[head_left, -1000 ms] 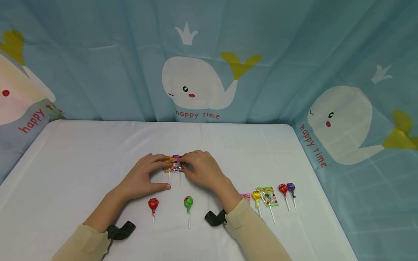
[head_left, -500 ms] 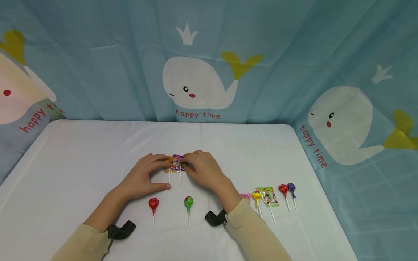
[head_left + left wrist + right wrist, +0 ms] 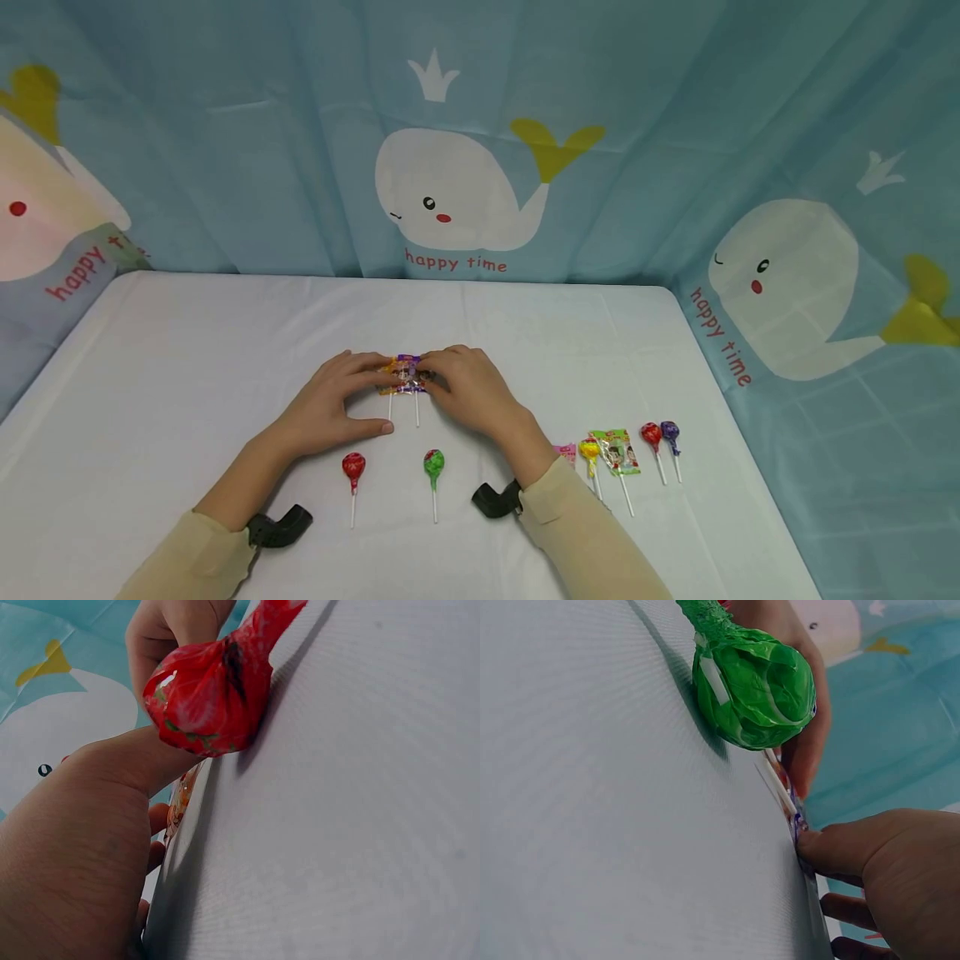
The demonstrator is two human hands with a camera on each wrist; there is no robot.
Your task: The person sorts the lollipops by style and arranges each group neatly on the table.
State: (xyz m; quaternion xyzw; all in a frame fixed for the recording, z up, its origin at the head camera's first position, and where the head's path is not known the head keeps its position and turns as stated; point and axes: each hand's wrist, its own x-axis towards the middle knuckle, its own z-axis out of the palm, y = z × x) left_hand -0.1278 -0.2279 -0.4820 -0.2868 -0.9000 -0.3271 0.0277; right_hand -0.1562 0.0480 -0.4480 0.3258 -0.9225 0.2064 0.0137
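your right hand pinches purple-wrapped lollipop, now slid slightly rightward on table; your left hand, fingers extended, touches orange-wrapped lollipop beside it; spacing seems under adjustment.

Left grip touches an orange lollipop; right grip pinches a purple lollipop (on white cloth).

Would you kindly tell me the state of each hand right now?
Left hand: open, touching the orange-wrapped lollipop.
Right hand: closed, pinching the purple-wrapped lollipop.
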